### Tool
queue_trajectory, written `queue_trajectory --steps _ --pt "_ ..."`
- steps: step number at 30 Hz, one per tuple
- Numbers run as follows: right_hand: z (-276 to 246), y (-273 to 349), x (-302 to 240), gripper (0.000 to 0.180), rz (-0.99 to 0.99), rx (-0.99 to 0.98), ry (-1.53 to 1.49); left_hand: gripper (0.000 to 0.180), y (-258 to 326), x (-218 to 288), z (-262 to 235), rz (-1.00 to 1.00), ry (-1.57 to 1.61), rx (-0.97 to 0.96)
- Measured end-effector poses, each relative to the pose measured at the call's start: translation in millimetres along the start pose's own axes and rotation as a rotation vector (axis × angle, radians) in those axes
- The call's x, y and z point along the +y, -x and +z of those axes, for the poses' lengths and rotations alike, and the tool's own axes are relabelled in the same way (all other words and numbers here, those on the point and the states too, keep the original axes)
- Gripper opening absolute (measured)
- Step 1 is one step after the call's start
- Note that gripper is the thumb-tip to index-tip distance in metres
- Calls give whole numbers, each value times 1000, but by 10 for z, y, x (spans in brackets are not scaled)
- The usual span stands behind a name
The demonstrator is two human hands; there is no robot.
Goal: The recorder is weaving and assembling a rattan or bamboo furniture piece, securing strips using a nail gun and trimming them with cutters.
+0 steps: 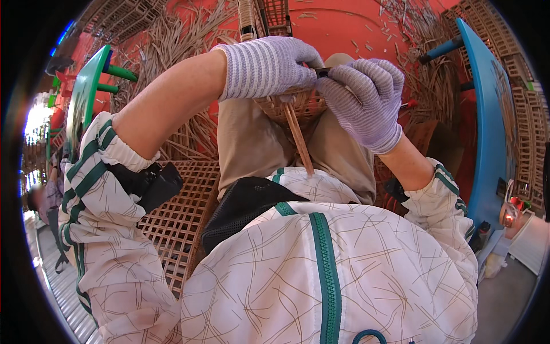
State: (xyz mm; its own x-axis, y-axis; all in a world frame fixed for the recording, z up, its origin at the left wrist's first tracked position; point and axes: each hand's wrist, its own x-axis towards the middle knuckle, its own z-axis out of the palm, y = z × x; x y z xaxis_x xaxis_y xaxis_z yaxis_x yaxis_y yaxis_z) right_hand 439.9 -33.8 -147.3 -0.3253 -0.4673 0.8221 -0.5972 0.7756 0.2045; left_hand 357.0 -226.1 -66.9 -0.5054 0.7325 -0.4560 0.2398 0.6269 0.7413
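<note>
My left hand (266,67), in a white and grey striped knit glove, curls over the edge of a woven cane basket (306,112) between my knees. Its thumb side reaches to my right hand (366,97), gloved the same way, with bent fingers pinched together. A small dark flat piece (323,72) shows between the two hands at the right fingertips; its kind cannot be made out. From beneath the left hand a brown cane strip (298,137) sticks out toward my body. Most of the left fingertips and the basket's rim are hidden by the gloves.
Loose cane strips (177,63) litter the red floor (338,26). A lattice cane panel (186,212) lies by my left thigh. A green stool (89,92) stands on its side at left, a blue table (487,114) at right. More woven cane pieces (530,143) stand beyond it.
</note>
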Motion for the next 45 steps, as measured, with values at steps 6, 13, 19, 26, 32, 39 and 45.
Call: queue_trajectory --steps 6,13,19,26,32,39,45 --pt "-9 -16 -17 32 9 -56 -63 29 -1 -47 7 78 -156 60" --pt "-40 -13 -70 34 -22 -90 -71 29 -16 -86 47 78 -252 125" --pt "-62 7 -110 32 1 -111 -99 28 -4 -45 119 38 -254 160" --pt "-95 -50 -169 30 15 -114 -82 28 -14 -82 177 33 -220 260" --pt "-91 -83 -221 25 53 -122 22 29 17 -18 132 12 -267 217" --pt "-127 -145 -275 22 148 -224 -7 32 26 -78 123 54 -344 221" --pt "-163 -205 -281 17 165 -226 -121 34 101 -159 33 215 -352 233"
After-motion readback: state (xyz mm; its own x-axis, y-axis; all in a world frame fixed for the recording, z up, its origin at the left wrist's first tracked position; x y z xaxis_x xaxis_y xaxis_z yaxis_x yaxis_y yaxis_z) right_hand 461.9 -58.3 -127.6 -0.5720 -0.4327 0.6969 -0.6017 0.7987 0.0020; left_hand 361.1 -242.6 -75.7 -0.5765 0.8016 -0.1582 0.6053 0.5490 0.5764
